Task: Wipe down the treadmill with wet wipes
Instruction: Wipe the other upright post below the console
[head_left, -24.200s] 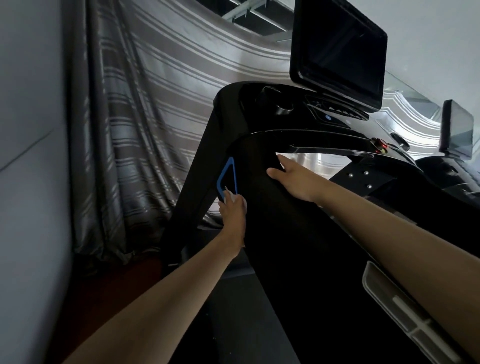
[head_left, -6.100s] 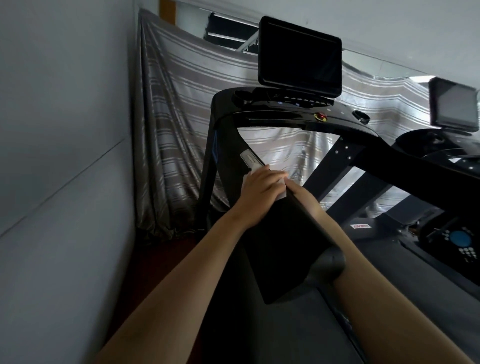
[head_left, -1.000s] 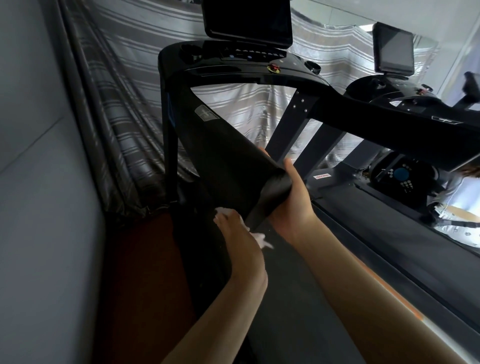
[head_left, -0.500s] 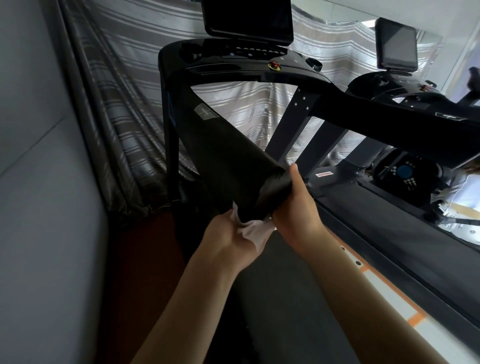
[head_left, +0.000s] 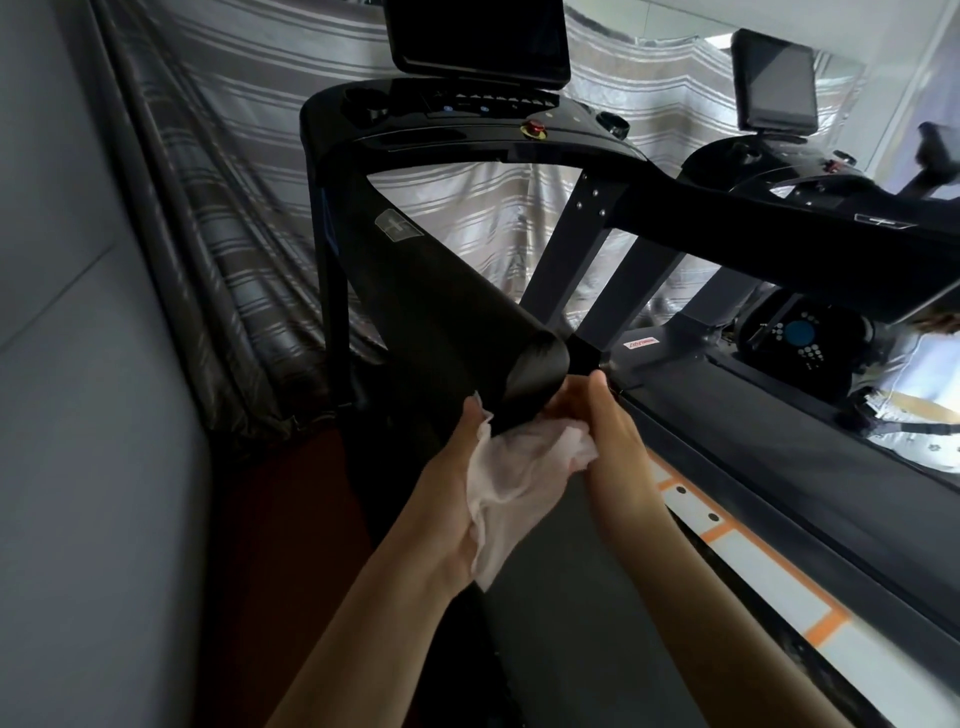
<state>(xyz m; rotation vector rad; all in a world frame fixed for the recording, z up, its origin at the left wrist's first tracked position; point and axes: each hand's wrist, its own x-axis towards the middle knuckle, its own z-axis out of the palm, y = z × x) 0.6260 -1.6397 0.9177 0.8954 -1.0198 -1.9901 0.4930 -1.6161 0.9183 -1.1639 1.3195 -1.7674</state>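
Head view: wet wipe (head_left: 514, 467), now lifted off the handrail (head_left: 457, 322) end, is being stretched between left hand (head_left: 452, 509) and right hand (head_left: 613, 436), both gripping it, likely refolding before further wiping.

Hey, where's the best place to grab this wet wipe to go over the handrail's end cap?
Hold the wet wipe by its two bunched ends, left hand from the left, right hand from the right. It hangs limp and spread just under the rounded handrail end, so its slack middle could probably cup up over that.

Head view — forward, downward, close.
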